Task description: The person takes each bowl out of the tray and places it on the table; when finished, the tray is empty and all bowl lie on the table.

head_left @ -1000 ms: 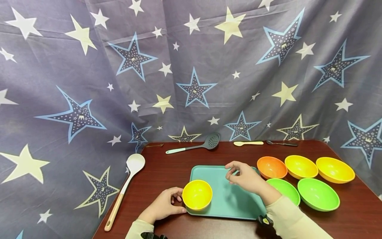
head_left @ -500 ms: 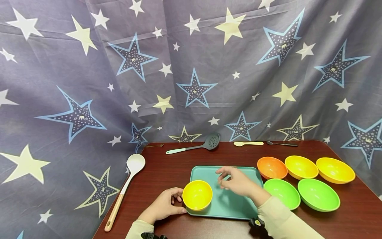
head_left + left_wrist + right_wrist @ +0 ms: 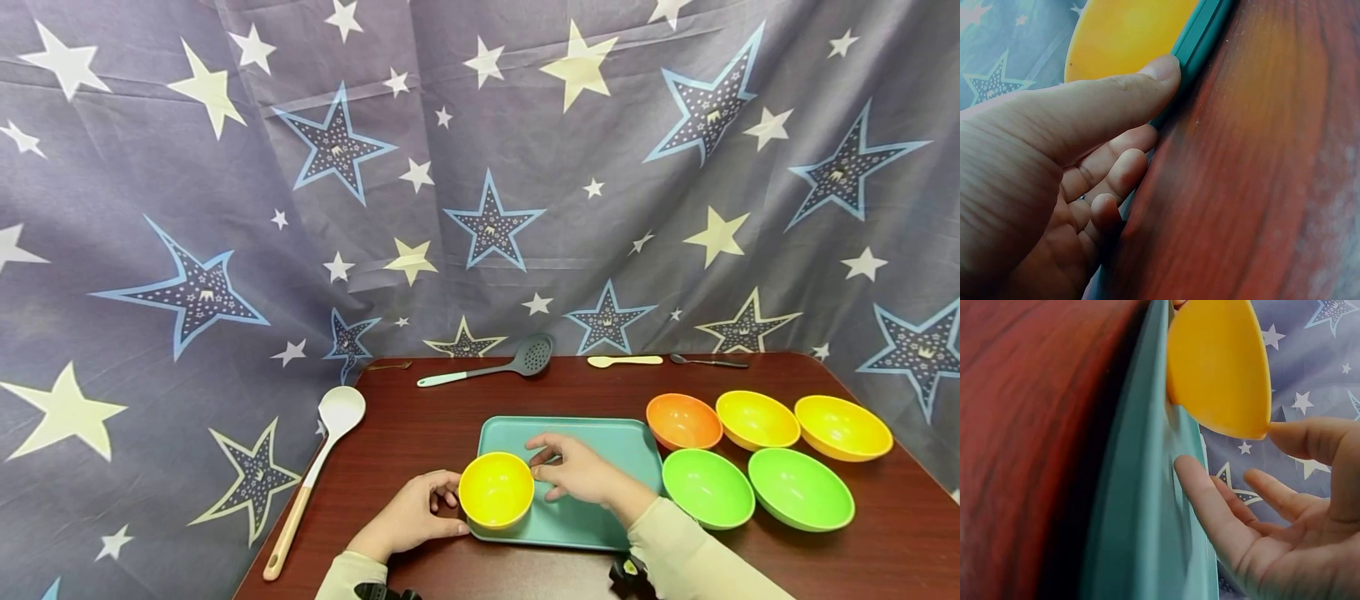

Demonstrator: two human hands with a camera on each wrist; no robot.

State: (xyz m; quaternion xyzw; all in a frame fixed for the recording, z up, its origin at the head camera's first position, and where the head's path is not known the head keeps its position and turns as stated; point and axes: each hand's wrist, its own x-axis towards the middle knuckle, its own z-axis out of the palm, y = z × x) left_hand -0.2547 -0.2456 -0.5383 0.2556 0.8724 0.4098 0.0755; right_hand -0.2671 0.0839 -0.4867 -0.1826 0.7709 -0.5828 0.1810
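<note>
The yellow bowl (image 3: 496, 490) sits on the left front part of the teal tray (image 3: 596, 525). My left hand (image 3: 416, 510) is at the tray's front left corner, to the left of the bowl. In the left wrist view its straight thumb (image 3: 1107, 100) rests against the tray's rim, the other fingers loosely bent beside it. My right hand (image 3: 573, 473) is over the tray, just right of the bowl. In the right wrist view its thumb tip is right at the bowl's rim, while the index finger (image 3: 1213, 512) is extended below, apart from the bowl.
Orange (image 3: 682, 422), yellow and green bowls (image 3: 801, 490) stand in two rows on the right. A white ladle (image 3: 322, 467) lies at the left edge. Along the back lie a slotted spoon (image 3: 517, 360), a pale yellow utensil (image 3: 624, 361) and a dark spoon (image 3: 708, 362).
My right hand has moved left and slightly lower across the tray, up to the yellow bowl's right side. The left hand and the bowl have stayed in place.
</note>
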